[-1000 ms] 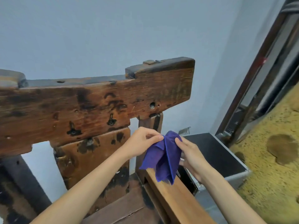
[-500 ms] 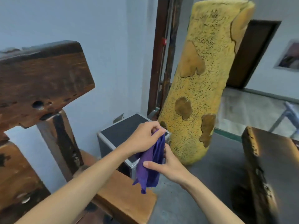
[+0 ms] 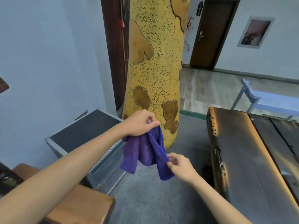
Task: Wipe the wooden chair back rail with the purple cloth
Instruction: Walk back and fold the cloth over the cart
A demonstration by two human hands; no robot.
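Note:
The purple cloth (image 3: 145, 152) hangs unfolded in mid-air over the grey floor. My left hand (image 3: 140, 123) pinches its top corner. My right hand (image 3: 179, 165) pinches a lower edge, stretching the cloth between both hands. Only a small dark corner of the wooden chair back rail (image 3: 3, 85) shows at the far left edge. The chair's brown armrest (image 3: 77, 206) lies at the bottom left under my left forearm.
A black-topped metal case (image 3: 84, 130) stands by the wall at left. A tall yellow spotted sculpture (image 3: 155, 62) rises behind the cloth. A dark wooden table (image 3: 252, 159) fills the right side. A closed door (image 3: 213, 33) and a bench (image 3: 267, 97) stand farther back.
My view has swung right, away from the chair back. The cloth, bunched between both hands before, now hangs spread, with my right hand moved down to its lower edge.

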